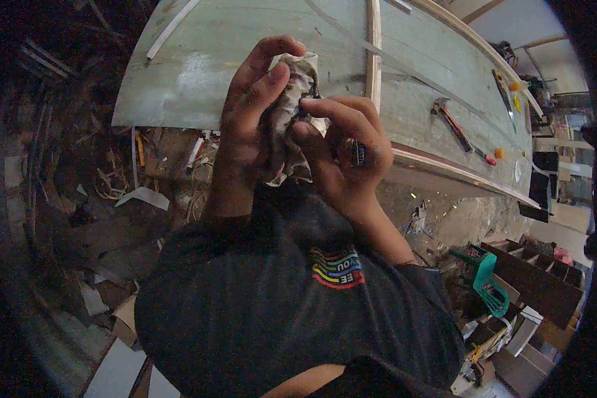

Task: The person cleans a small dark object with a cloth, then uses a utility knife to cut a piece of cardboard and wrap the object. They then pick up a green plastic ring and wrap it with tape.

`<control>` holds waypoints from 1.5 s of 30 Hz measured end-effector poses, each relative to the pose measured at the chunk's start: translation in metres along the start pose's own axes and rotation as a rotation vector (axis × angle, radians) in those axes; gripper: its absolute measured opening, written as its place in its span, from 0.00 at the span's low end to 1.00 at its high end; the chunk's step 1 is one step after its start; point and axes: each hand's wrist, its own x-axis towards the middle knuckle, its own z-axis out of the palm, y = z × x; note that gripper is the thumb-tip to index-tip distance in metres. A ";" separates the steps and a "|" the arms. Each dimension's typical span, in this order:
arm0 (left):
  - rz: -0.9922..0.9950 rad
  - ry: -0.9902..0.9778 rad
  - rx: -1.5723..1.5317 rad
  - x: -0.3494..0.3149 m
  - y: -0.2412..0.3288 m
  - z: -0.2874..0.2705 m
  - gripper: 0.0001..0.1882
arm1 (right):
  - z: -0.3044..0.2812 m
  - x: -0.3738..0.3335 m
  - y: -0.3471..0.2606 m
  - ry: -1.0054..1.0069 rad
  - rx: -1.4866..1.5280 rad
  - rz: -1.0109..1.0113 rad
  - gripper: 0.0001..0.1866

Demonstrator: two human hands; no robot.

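In front of my chest, my left hand (249, 103) is closed round a crumpled white rag (290, 99) smeared with black stains. Its thumb lies against the upper part of the cloth, and the loose lower end hangs beside the wrist. My right hand (351, 142) faces it from the right, thumb and forefinger bent in at the cloth's edge. Tucked in the curled fingers of that hand is a small dark rounded object (355, 154) with a bit of label; its kind is mostly hidden. The cloth hides the left fingertips in part.
A large pale green panel (192, 83) with wooden strips (373, 53) lies beyond my hands. On its right part rest a hammer (452, 126) and a handsaw (504, 99). Debris covers the floor at the left; a green plastic piece (489, 285) stands among boards at the lower right.
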 end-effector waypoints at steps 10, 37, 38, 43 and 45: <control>0.107 0.184 0.204 0.012 -0.009 0.002 0.16 | -0.009 0.010 0.011 -0.199 -0.105 -0.089 0.09; -0.264 -0.499 1.377 0.014 0.081 -0.061 0.24 | -0.058 0.010 0.079 -0.610 0.387 0.660 0.16; -0.256 -0.533 1.383 0.014 0.084 -0.064 0.23 | -0.061 0.014 0.076 -0.636 0.326 0.664 0.18; -0.025 -0.452 1.483 0.009 0.097 -0.065 0.16 | -0.062 0.029 0.059 -0.719 0.262 0.627 0.25; 0.085 -0.424 1.546 0.006 0.102 -0.061 0.15 | -0.065 0.028 0.055 -0.793 0.088 0.644 0.27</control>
